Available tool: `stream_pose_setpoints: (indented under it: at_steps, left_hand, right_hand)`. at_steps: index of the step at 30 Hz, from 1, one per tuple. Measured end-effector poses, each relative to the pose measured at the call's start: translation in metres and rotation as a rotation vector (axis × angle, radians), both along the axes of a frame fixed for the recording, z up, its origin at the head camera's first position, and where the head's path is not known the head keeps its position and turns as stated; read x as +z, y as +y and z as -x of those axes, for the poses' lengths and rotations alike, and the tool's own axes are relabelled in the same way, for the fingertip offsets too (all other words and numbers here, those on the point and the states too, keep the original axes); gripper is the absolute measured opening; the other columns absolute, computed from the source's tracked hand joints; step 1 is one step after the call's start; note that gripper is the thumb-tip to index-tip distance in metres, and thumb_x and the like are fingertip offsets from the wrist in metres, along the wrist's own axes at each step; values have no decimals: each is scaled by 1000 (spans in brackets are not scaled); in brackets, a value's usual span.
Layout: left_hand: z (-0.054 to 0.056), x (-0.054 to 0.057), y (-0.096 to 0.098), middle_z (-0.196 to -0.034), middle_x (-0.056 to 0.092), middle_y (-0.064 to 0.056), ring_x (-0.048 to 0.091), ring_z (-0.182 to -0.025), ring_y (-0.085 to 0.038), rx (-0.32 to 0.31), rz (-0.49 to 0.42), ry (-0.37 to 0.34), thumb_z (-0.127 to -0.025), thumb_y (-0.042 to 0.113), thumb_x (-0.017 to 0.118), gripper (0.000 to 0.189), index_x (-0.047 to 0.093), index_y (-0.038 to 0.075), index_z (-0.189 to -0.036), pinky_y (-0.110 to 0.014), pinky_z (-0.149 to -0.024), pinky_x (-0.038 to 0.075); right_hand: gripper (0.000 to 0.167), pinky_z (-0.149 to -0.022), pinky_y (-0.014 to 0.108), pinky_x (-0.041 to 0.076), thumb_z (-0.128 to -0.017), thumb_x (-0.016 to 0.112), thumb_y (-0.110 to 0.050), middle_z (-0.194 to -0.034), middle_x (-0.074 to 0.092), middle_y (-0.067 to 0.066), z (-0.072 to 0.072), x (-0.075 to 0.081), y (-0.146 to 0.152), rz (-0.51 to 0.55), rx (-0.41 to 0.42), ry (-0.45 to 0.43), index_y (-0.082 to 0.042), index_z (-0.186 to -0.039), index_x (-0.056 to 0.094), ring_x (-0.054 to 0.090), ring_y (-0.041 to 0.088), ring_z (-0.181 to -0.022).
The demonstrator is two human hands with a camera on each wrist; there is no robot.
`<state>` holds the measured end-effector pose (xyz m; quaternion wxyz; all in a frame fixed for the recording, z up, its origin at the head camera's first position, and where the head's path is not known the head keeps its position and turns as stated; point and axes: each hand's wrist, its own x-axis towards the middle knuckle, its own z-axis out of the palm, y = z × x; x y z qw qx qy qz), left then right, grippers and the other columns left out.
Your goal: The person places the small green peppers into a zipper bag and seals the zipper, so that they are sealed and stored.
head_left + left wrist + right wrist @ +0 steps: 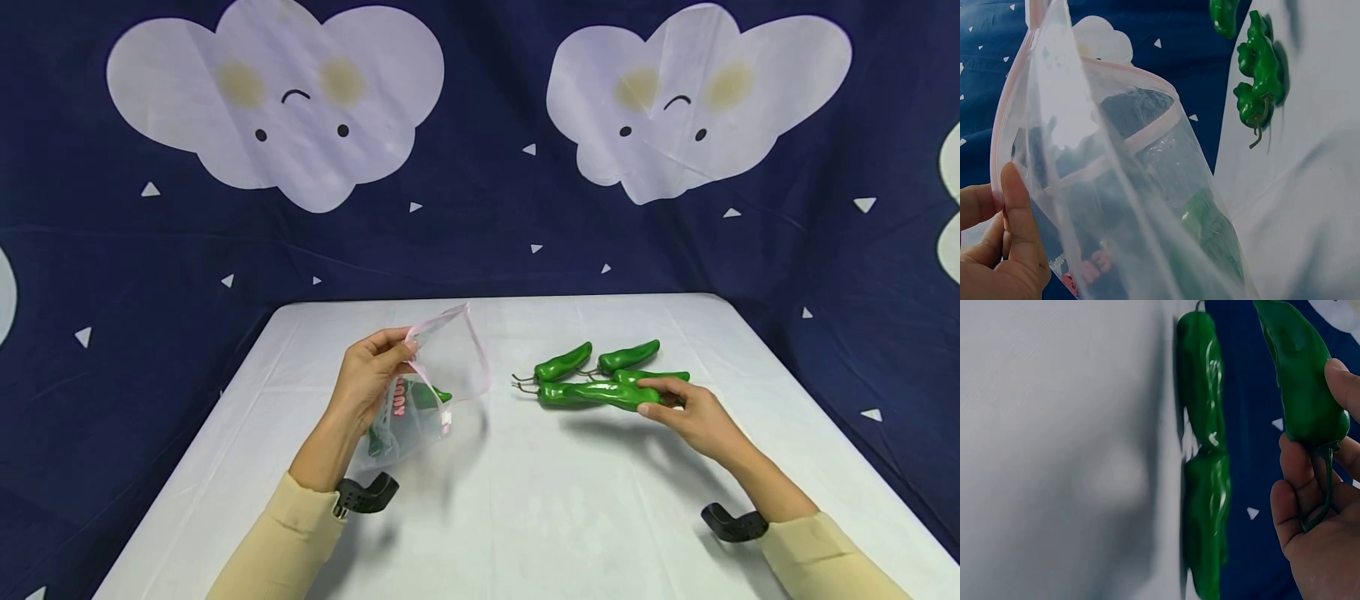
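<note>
Right of centre in the head view, how does the right hand (697,421) stand?

Its fingers are clamped on a green pepper (1307,381), the stem running back toward the palm. That looks a sound grip, with the tip leading.

And the other side?

Left of centre, the left hand (367,371) pinches the edge of a clear bag (420,435). Its mouth gapes, so I'd keep that edge steady and feed the held pepper in tip first.

Anything farther out?

Another pepper (422,394) lies inside the bag; loose peppers (628,357) rest on the tabletop (562,500), right of centre. I'd lift without dragging those neighbours.
</note>
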<state>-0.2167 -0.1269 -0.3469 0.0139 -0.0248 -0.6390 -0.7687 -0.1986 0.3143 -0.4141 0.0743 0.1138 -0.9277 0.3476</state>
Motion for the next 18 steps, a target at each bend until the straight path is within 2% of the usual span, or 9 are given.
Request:
stream_pose_setpoints:
  at_steps: [9, 18]
  left_hand:
    - [0, 0, 1, -81, 60, 6, 60, -71, -9, 0, 9, 4, -90, 2, 60, 32, 54, -10, -119, -19, -65, 56]
    - [1, 0, 1, -82, 60, 5, 60, -71, -10, -5, 3, 8, -90, 2, 60, 30, 55, -9, -117, -20, -66, 56]
  right_hand:
    - [43, -60, 20, 45, -85, 70, -30, -98, 64, 4, 1, 16, -25, 57, 59, 8, -15, -124, 61, 53, 1, -82]
    - [42, -59, 21, 45, -84, 70, -32, -95, 62, 4, 3, 28, -51, 115, 92, 3, -17, -123, 62, 51, 9, -79]
